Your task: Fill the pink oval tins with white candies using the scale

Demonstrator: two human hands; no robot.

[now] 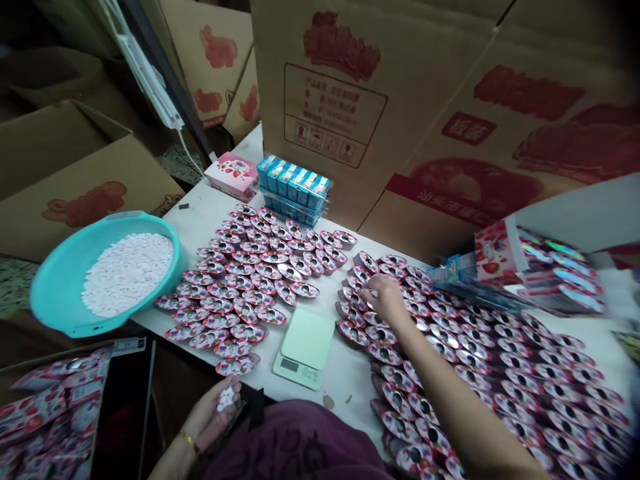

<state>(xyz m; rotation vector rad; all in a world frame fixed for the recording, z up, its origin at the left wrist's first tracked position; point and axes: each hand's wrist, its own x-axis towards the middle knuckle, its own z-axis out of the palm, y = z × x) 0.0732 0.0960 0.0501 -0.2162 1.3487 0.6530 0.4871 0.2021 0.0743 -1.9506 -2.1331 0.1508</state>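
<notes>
My left hand [213, 410] is cupped palm up near the table's front edge, with a small heap of white tablets [227, 399] lying in it. Over the near-left part of the right-hand group of packets, my right hand [385, 297] reaches down with its fingers drawn together at one packet's top; what they pinch, if anything, is hidden. The small red-and-white packets [383, 354] stand upright in close rows, their oval tops showing dark round openings. A second group of packets [260, 270] stands left of a pale green digital scale [306, 343].
A turquoise basin [50, 300] of white tablets sits at the left. Blue wrapped packs [295, 190] and a pink box [233, 175] lie at the back. Large cartons [340, 120] wall off the rear. An opened strawberry-print box [495, 252] lies right. More packets [50, 413] fill a carton lower left.
</notes>
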